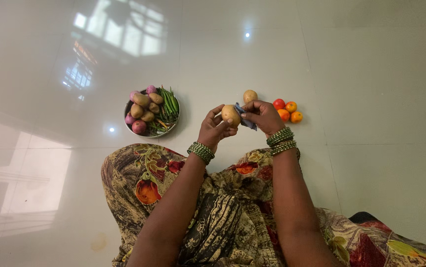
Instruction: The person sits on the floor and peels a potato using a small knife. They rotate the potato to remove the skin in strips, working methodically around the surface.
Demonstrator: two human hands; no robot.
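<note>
Glossy pale tiled floor (371, 99) reflecting windows, potato (230, 114) held above it, long axis roughly upright, left hand (214, 129) fingers clamped on potato, right hand (262, 116) fingers closed on blue peeler (246, 121) touching potato, bowl (151, 133) of vegetables left, tomatoes (287, 111) right.

Floor: bare pale tiles (361, 74) across top, right and left of frame, open to reach | Obstacle centre-left: steel bowl (128, 116) heaped with vegetables | Obstacles centre: lone potato (250, 96), tomatoes (287, 111) just right of it, narrow gap between | Lower frame: patterned cloth (223, 212) over lap blocks floor.
</note>
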